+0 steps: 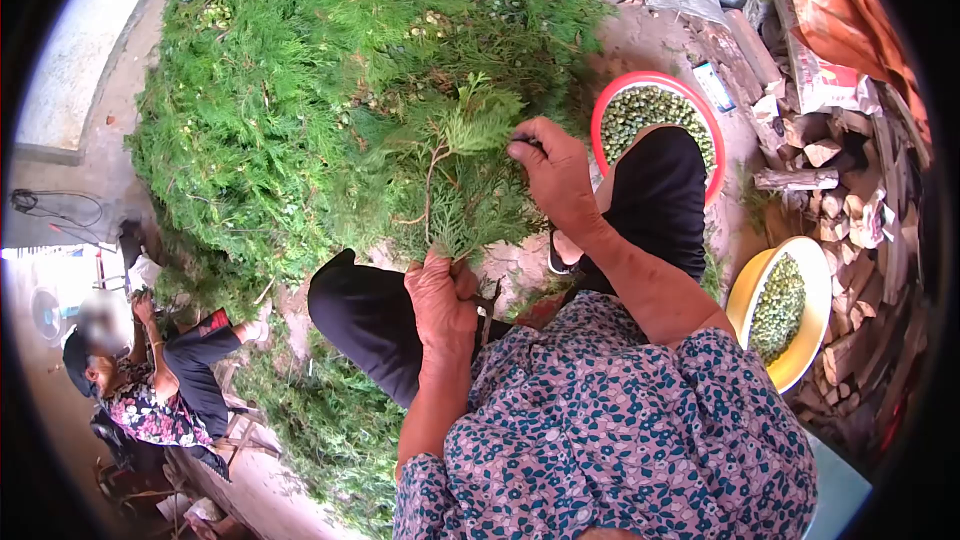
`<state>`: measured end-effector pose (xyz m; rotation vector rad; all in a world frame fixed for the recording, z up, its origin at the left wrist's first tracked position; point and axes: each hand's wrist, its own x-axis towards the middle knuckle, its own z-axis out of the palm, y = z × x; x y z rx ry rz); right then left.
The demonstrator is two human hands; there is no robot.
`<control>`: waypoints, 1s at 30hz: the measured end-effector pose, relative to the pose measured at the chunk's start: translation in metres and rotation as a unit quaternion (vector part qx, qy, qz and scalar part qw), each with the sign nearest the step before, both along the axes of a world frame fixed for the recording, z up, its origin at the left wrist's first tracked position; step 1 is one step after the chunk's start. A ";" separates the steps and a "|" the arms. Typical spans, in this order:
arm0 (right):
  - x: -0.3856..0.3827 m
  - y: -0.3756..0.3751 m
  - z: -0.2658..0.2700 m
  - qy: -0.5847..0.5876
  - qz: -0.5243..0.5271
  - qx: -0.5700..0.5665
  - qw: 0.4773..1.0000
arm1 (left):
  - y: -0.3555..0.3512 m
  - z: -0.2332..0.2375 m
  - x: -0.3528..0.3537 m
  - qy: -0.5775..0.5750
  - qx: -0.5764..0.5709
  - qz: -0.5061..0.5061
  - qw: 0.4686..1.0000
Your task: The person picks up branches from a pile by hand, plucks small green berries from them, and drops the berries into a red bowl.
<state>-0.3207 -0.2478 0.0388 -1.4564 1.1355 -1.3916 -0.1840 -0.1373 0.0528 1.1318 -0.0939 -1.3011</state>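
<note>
My left hand (441,298) is closed round the stem end of a green conifer sprig (445,165), which points up and away from me. To the right of the sprig's tip is my right hand (553,168), its thumb and fingers pinched together. Whatever lies between those fingertips is too small to make out. Close beyond the right hand, a red-rimmed basin (712,124) holds many small green cones or berries. A large heap of cut green branches (300,90) spreads in front of both hands.
A yellow basin (745,292) of green berries stands at the right beside stacked firewood (850,310). A phone (713,86) lies near the red-rimmed basin. Another person (165,390) sits at the left. More branches (320,430) lie behind my left knee.
</note>
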 end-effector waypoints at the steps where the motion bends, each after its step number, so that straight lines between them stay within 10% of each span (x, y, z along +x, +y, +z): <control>1: -0.003 -0.001 0.003 -0.048 0.014 0.100 0.994 | -0.003 0.000 -0.003 0.001 -0.001 -0.002 1.000; 8: -0.017 -0.011 0.013 -0.308 0.015 0.290 0.906 | -0.021 0.006 -0.015 0.084 0.016 -0.054 0.995; 17: -0.065 -0.044 0.017 -0.354 -0.028 0.183 0.917 | -0.017 -0.003 0.005 0.168 0.023 -0.050 0.984; 27: -0.225 -0.103 -0.050 -0.234 -0.192 0.275 0.913 | -0.016 -0.011 0.020 -0.075 -0.077 -0.021 0.994; 30: -0.275 -0.107 -0.100 -0.360 -0.226 0.291 0.857 | -0.018 -0.004 0.013 -0.086 -0.059 0.022 0.994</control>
